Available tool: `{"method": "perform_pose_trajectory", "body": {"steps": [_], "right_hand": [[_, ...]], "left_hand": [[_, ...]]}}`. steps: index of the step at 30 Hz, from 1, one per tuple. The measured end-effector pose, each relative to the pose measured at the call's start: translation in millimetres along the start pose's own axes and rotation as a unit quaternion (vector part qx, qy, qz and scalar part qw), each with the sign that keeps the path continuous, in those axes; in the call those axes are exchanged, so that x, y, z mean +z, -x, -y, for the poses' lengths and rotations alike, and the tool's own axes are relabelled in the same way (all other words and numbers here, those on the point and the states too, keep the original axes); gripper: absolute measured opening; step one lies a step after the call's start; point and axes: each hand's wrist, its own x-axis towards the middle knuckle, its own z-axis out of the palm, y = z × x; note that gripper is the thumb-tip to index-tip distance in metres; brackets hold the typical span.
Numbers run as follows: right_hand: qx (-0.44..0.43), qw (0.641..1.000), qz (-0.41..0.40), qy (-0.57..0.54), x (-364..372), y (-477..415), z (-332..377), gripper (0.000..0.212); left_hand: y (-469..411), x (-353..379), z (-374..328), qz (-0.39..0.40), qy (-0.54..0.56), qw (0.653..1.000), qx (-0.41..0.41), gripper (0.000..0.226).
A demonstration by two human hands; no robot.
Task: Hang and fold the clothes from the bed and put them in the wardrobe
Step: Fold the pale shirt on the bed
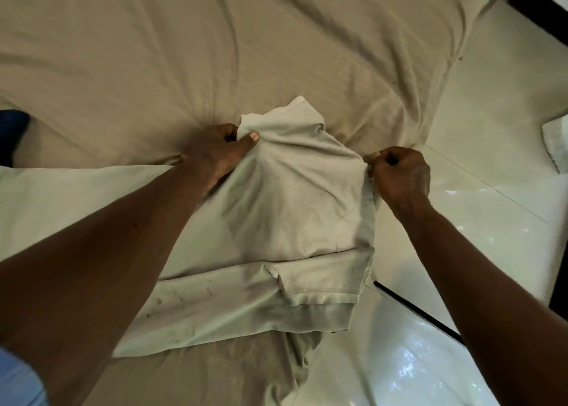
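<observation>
A pale cream long-sleeved top (295, 209) lies part-folded at the near corner of the bed (153, 52), its sleeve laid across the lower part and its hem hanging over the bed edge. My left hand (218, 150) pinches the garment's upper left edge between thumb and curled fingers. Over at the upper right edge, my right hand (399, 178) grips the cloth in a closed fist. The stretch of fabric between the two hands is lifted and puckered.
The beige bedsheet is creased all over. A white glossy tiled floor (491, 129) lies to the right and below the bed corner. A dark blue item (12, 135) shows at the left edge. A pale cloth (556, 141) lies on the floor at far right.
</observation>
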Motion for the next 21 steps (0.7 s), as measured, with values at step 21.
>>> {"method": "perform_pose_trajectory", "body": {"steps": [21], "right_hand": [[-0.013, 0.986, 0.091, -0.142, 52.8, 3.2, 83.2, 0.019]], "left_hand": [[20.1, -2.8, -23.0, -0.064, -0.088, 0.989, 0.102, 0.024]]}}
